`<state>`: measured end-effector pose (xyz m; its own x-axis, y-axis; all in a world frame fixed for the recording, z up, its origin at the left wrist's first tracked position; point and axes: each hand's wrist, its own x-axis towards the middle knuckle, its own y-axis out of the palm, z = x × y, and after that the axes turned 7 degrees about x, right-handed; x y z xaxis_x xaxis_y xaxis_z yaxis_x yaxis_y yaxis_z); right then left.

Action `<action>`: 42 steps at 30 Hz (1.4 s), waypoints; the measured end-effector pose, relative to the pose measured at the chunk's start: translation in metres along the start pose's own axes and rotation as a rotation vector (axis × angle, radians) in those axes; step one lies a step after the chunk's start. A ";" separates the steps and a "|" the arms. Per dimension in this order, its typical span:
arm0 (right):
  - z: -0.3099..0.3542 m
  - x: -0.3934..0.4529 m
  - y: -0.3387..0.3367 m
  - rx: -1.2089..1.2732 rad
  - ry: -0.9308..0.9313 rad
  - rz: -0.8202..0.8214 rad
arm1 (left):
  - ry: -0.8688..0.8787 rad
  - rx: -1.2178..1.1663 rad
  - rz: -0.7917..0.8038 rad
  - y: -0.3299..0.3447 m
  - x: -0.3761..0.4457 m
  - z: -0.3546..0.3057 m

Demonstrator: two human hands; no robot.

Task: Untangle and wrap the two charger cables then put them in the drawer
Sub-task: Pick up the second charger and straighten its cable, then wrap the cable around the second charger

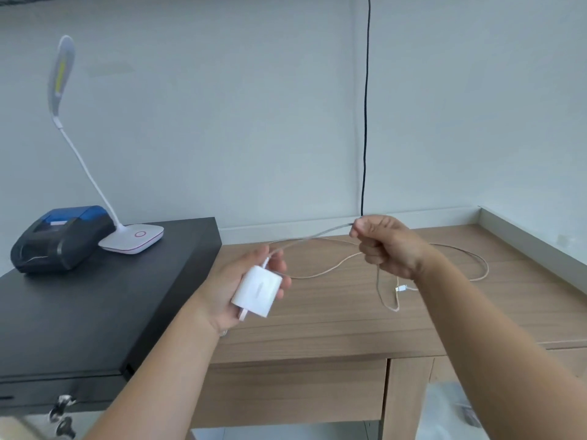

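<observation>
My left hand point(251, 281) holds a white charger plug point(258, 291) above the wooden desk point(317, 325), fingers curled round it. Its white cable point(313, 237) runs up and right from the plug to my right hand point(386, 246), which grips it in a closed fist. Below the fist the white cable hangs in a loop down to the desk near a small connector point(401, 289). A second, beige cable point(327, 271) lies on the desk in a wide curve behind and to the right of my right hand.
A black cash drawer box point(79, 312) with keys point(62, 414) in its front stands at the left. A black and blue receipt printer point(60, 239) and a white desk lamp point(133, 238) sit on it. A black wire point(365, 122) runs down the wall.
</observation>
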<state>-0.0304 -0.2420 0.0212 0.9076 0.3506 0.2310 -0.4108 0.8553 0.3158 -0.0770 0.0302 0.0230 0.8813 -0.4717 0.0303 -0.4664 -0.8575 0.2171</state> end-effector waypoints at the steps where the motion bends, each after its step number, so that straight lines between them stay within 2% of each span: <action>1: 0.007 -0.001 -0.001 -0.069 -0.011 -0.036 | -0.018 0.043 0.044 -0.003 -0.004 0.008; 4: 0.020 0.004 0.009 -0.228 -0.106 -0.113 | -0.080 0.189 0.130 0.005 -0.012 0.026; 9: 0.024 0.009 0.015 -0.320 -0.287 -0.210 | -0.113 0.344 -0.163 0.023 -0.006 0.047; 13: 0.017 0.002 0.004 -0.297 -0.344 -0.270 | -0.009 0.374 -0.210 0.026 -0.009 0.055; 17: -0.003 -0.011 -0.001 -0.327 -0.327 -0.404 | 0.037 0.180 -0.296 0.032 -0.015 0.059; 20: -0.034 -0.023 0.004 -0.592 -0.272 -0.473 | 0.119 -0.088 -0.345 0.034 -0.014 0.058; 23: -0.075 -0.038 0.012 -0.901 -0.203 -0.421 | 0.210 -0.221 -0.382 0.033 -0.011 0.054; 28: -0.104 -0.058 0.040 -1.074 -0.205 -0.218 | 0.321 -0.182 -0.518 0.025 -0.009 0.056; 32: -0.092 -0.063 0.052 -1.119 -0.244 -0.134 | 0.325 -0.012 -0.663 0.012 -0.010 0.068; 36: -0.082 -0.063 0.062 -1.134 -0.249 0.056 | 0.321 0.108 -0.757 0.010 -0.009 0.085; 39: -0.078 -0.061 0.072 -1.129 -0.268 0.180 | 0.334 0.175 -0.782 0.016 -0.006 0.093; 42: -0.068 -0.053 0.067 -1.118 -0.296 0.149 | 0.337 0.290 -0.747 0.020 -0.007 0.098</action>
<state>-0.1005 -0.1772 -0.0323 0.7404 0.4994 0.4498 -0.0723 0.7245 -0.6854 -0.0996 -0.0038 -0.0685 0.9186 0.2822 0.2765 0.2826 -0.9584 0.0393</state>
